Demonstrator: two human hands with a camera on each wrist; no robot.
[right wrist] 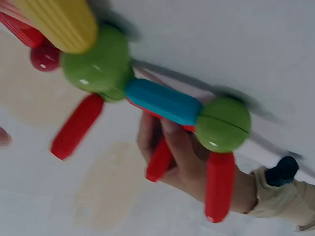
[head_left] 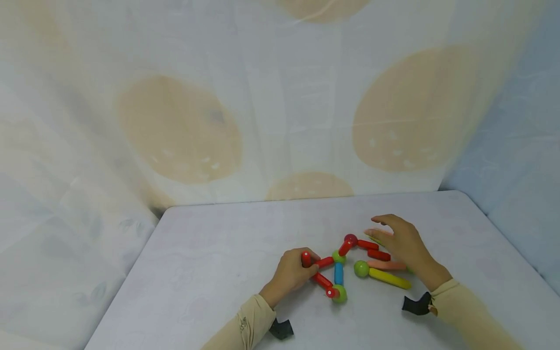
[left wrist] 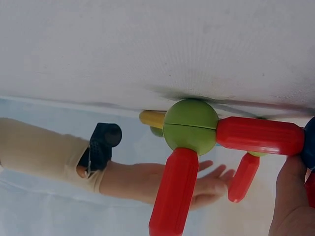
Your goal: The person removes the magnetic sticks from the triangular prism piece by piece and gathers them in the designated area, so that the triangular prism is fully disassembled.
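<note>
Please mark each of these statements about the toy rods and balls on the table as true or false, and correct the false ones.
1. The left hand grips a red rod of the joined structure. True.
2. The blue rod lies between two green balls. True.
3. The right hand grips the yellow rod. False: it hovers with fingers spread over the pieces; the yellow rod lies on the table.
4. The yellow rod meets a red ball. False: it meets a green ball.
5. Both sleeves are blue. False: they are beige.
</note>
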